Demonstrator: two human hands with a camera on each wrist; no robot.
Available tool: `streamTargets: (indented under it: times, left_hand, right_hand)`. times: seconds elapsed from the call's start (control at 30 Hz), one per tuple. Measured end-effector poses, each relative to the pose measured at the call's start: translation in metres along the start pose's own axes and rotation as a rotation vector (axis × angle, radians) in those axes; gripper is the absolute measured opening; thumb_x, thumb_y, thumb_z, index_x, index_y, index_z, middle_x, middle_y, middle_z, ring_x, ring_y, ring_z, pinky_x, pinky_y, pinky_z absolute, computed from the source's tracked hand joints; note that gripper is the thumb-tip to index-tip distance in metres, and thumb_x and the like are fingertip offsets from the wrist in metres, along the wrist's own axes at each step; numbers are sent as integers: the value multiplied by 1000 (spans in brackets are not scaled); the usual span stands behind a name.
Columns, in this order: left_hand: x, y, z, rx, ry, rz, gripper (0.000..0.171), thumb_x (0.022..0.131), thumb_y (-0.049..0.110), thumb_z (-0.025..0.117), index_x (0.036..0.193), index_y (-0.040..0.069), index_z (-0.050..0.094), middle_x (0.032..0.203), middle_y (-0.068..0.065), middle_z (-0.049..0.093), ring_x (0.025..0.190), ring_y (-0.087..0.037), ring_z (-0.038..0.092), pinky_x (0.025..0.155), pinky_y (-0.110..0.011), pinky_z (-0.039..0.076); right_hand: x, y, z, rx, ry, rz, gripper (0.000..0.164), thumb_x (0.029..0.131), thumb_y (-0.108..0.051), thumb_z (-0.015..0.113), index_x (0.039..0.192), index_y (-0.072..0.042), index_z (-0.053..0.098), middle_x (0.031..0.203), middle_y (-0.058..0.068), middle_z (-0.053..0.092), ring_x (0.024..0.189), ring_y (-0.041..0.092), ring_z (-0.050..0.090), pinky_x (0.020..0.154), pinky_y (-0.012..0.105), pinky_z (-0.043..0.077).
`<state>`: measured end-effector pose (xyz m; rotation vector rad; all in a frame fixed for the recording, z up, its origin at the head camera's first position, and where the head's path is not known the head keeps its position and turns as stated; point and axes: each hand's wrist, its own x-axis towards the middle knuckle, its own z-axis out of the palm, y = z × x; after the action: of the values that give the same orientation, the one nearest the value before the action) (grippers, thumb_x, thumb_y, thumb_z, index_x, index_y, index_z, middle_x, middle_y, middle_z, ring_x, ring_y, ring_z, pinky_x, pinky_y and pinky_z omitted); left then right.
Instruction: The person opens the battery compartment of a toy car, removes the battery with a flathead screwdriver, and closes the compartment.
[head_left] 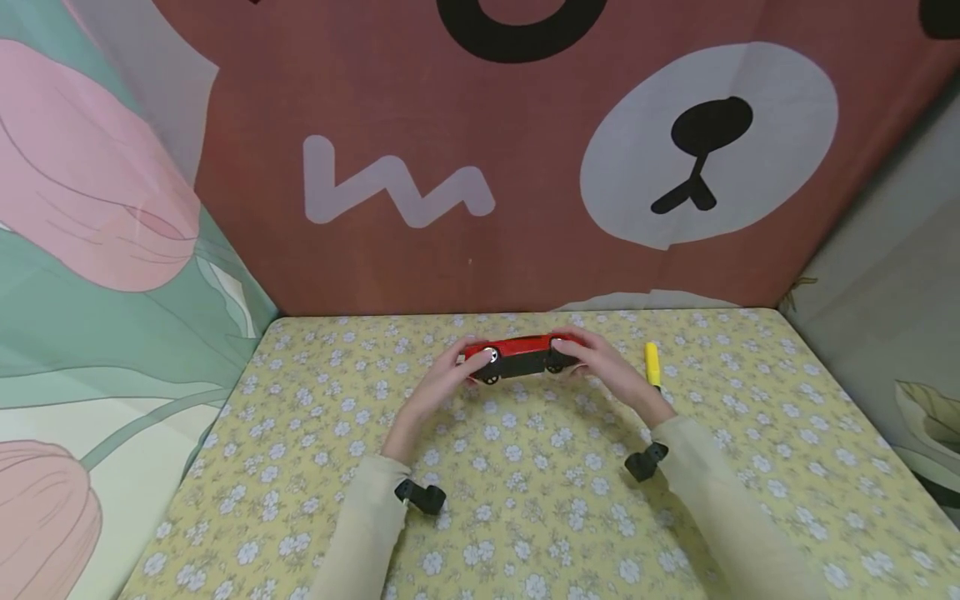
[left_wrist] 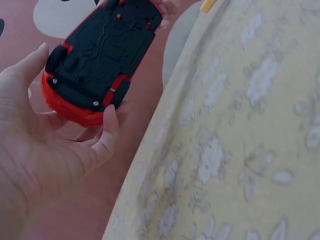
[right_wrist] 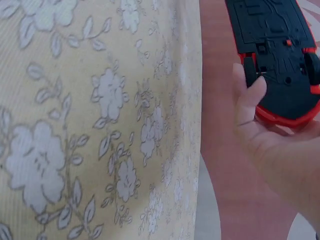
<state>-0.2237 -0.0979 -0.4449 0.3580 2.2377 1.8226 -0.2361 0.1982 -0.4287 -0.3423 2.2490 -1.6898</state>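
A red toy car (head_left: 523,357) with a black underside is held up above the table by both hands, one at each end. My left hand (head_left: 442,379) grips its left end, thumb near a wheel. The right hand (head_left: 606,362) grips the other end. In the left wrist view, the car's black underside (left_wrist: 100,52) faces the camera, and the left hand (left_wrist: 45,145) curls round the red bumper. From the right wrist view, fingers of the right hand (right_wrist: 280,145) press beside a wheel of the car (right_wrist: 275,55).
A yellow marker-like stick (head_left: 652,364) with a dark end lies on the table, right of the right hand. The flowered yellow tablecloth (head_left: 517,500) spreads beneath both arms. Behind the table's back edge hangs a reddish-brown printed cloth (head_left: 525,258); more printed cloth (head_left: 97,333) hangs left.
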Motion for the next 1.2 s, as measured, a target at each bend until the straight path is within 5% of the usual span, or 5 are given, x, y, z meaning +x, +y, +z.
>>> streamTargets:
  times: [0.17,0.33,0.53,0.8,1.2]
  left_hand:
    - [-5,8,4,15,26,-14,80,99,43,69,162,11,33,149,-15,53,105,-34,68,99,-56,51]
    - [-7,13,9,16,80,18,66,101,30,69,156,7,41,132,-17,62,97,-45,65,92,-57,54]
    - [-6,18,12,-24,130,42,49,102,22,68,144,4,51,124,-20,64,89,-39,71,86,-58,57]
    - [-4,24,14,-103,204,71,48,104,24,66,145,4,49,128,-21,63,76,-26,69,71,-37,57]
    - [-4,31,25,-78,284,109,41,104,22,66,137,0,54,117,-20,68,87,-19,65,75,-39,57]
  right_hand:
    - [-1,-3,-1,3,47,24,65,110,-46,47,153,2,44,125,24,67,93,31,73,84,45,56]
    - [-2,-6,2,-17,60,8,64,110,-48,44,149,3,47,106,17,73,82,30,74,71,40,52]
    - [-4,-7,1,-25,117,-28,60,108,-39,54,151,0,42,124,25,63,89,41,73,76,43,58]
    - [-8,-12,1,65,144,-82,65,105,-24,62,159,-3,34,126,31,61,76,27,74,69,36,59]
    - [-9,-8,2,187,163,-114,58,106,-17,61,155,2,37,143,31,50,100,14,71,91,62,54]
